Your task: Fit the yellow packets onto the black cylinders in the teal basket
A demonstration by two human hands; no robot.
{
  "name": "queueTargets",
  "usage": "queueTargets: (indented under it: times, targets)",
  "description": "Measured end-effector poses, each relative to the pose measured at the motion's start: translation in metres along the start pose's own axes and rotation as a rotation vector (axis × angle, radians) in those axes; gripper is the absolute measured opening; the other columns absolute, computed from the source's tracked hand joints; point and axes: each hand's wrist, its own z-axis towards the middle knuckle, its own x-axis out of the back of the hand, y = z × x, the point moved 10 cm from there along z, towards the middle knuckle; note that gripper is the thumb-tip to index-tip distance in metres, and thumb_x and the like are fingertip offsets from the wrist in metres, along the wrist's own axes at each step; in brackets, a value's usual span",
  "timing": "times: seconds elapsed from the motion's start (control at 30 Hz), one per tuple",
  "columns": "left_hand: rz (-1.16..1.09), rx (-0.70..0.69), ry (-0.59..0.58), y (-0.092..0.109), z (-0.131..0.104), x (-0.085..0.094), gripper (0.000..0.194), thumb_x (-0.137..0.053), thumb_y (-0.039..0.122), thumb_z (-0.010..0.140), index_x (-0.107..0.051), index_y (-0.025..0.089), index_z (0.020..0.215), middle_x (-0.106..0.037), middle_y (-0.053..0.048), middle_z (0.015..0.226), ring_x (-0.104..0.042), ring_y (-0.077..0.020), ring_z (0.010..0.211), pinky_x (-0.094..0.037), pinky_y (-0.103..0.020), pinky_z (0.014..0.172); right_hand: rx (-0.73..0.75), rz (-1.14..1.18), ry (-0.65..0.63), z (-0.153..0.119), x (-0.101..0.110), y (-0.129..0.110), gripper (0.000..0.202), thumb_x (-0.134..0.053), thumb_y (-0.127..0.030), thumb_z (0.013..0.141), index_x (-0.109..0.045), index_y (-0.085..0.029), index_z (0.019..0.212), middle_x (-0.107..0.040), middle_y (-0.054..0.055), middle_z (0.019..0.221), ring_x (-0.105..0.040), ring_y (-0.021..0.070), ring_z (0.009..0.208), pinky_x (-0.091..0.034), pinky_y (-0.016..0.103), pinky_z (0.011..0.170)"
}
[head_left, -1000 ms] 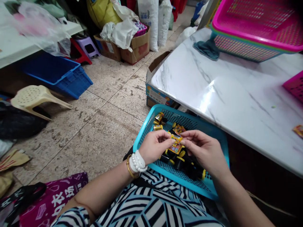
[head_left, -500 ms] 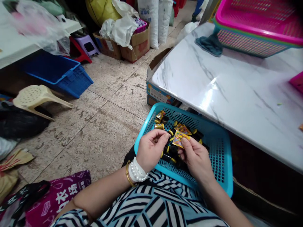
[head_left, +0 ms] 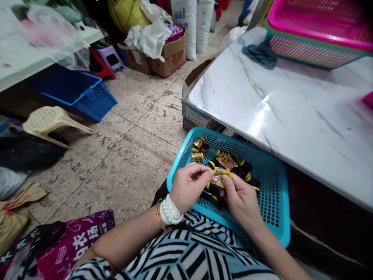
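My left hand (head_left: 190, 186), with a white band and pearl bracelet at its wrist, pinches the left edge of a small yellow printed label (head_left: 218, 179). The label's other side is between the thumb and fingers of my right hand (head_left: 241, 196). Both hands are over a turquoise plastic basket (head_left: 274, 194) at my lap. Inside it lie several small black bottles (head_left: 244, 166) with yellow caps, partly hidden by my hands. More printed labels (head_left: 226, 160) rest on the bottles. Toward the basket's far left corner are a few labelled yellow pieces (head_left: 197, 156).
A white marble-patterned table (head_left: 233, 93) overhangs the basket's far right side, bearing stacked pink and green baskets (head_left: 314, 50) and a dark cloth (head_left: 259, 55). To the left, a cream stool (head_left: 48, 119), a blue crate (head_left: 97, 103) and a purple bag (head_left: 84, 237) are on the floor.
My left hand has come to the label and now pinches its left edge. The label has turned from face-up to a narrower, creased shape. The view has shifted slightly.
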Motion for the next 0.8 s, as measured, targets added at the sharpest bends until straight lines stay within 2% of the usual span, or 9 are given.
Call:
queueTargets:
  times: [0.1, 0.27, 0.43, 0.5, 0.57, 0.67, 0.73, 0.8]
  targets:
    - [-0.002, 0.039, -0.045, -0.007, 0.0, -0.003, 0.019, -0.071, 0.031, 0.08, -0.074, 0.013, 0.08, -0.065, -0.005, 0.078, -0.058, -0.0128, 0.07, -0.048, -0.025, 0.065, 0.064, -0.041, -0.037, -0.002, -0.006, -0.006, 0.038, -0.044, -0.038, 0.098, -0.052, -0.021, 0.066, -0.051, -0.002, 0.058, -0.046, 0.0112, 0.051, -0.036, 0.024, 0.05]
    - [0.072, -0.021, -0.008, -0.002, 0.003, 0.006, 0.01, -0.074, 0.024, 0.075, -0.075, 0.015, 0.072, -0.066, -0.004, 0.075, -0.06, -0.0134, 0.073, -0.049, -0.027, 0.071, 0.079, -0.036, -0.023, 0.001, 0.0, -0.011, 0.02, -0.056, -0.035, 0.093, -0.057, -0.02, 0.079, -0.056, -0.002, 0.067, -0.049, 0.0119, 0.057, -0.04, 0.023, 0.054]
    - [0.057, -0.091, -0.009, 0.024, 0.015, 0.008, 0.009, -0.077, 0.025, 0.071, -0.076, 0.016, 0.074, -0.067, -0.004, 0.077, -0.061, -0.0139, 0.077, -0.049, -0.027, 0.073, 0.221, -0.199, -0.022, 0.024, 0.014, -0.045, 0.024, -0.06, -0.032, 0.09, -0.055, -0.019, 0.07, -0.053, -0.003, 0.062, -0.047, 0.011, 0.056, -0.037, 0.024, 0.055]
    - [0.013, -0.059, 0.001, 0.03, 0.019, 0.009, 0.012, -0.078, 0.026, 0.07, -0.076, 0.016, 0.076, -0.068, -0.004, 0.078, -0.061, -0.0128, 0.074, -0.049, -0.026, 0.07, 0.257, -0.215, -0.025, 0.032, 0.018, -0.056, 0.025, -0.058, -0.032, 0.091, -0.056, -0.019, 0.07, -0.054, -0.002, 0.062, -0.048, 0.0112, 0.056, -0.037, 0.024, 0.055]
    - [-0.056, 0.032, -0.004, 0.025, 0.021, 0.01, 0.014, -0.077, 0.027, 0.071, -0.074, 0.014, 0.077, -0.068, -0.003, 0.072, -0.058, -0.0096, 0.061, -0.047, -0.023, 0.059, 0.272, -0.193, -0.057, 0.036, 0.019, -0.06, 0.025, -0.055, -0.033, 0.094, -0.06, -0.019, 0.073, -0.056, -0.002, 0.063, -0.05, 0.0115, 0.057, -0.039, 0.024, 0.055]
    - [-0.16, 0.161, -0.006, 0.007, 0.019, 0.014, 0.018, -0.075, 0.03, 0.073, -0.066, 0.014, 0.074, -0.056, 0.004, 0.05, -0.045, -0.0048, 0.041, -0.033, -0.018, 0.042, 0.311, -0.254, -0.114, 0.03, 0.014, -0.052, 0.021, -0.055, -0.035, 0.094, -0.064, -0.02, 0.082, -0.064, 0.0, 0.071, -0.058, 0.0132, 0.063, -0.044, 0.025, 0.062]
    - [-0.211, 0.231, 0.009, -0.008, 0.015, 0.019, 0.022, -0.073, 0.032, 0.075, -0.059, 0.016, 0.073, -0.05, 0.007, 0.042, -0.04, -0.0038, 0.035, -0.025, -0.016, 0.038, 0.352, -0.453, -0.173, 0.022, 0.002, -0.038, 0.015, -0.06, -0.035, 0.091, -0.065, -0.02, 0.091, -0.069, 0.004, 0.084, -0.063, 0.018, 0.077, -0.047, 0.027, 0.069]
    - [-0.249, 0.313, 0.005, -0.024, 0.011, 0.02, 0.024, -0.072, 0.035, 0.076, -0.056, 0.017, 0.075, -0.05, 0.007, 0.04, -0.039, -0.0037, 0.033, -0.02, -0.016, 0.037, 0.385, -0.728, -0.287, 0.013, -0.02, -0.019, 0.01, -0.063, -0.028, 0.088, -0.065, -0.021, 0.094, -0.071, 0.008, 0.094, -0.063, 0.0239, 0.09, -0.048, 0.03, 0.071]
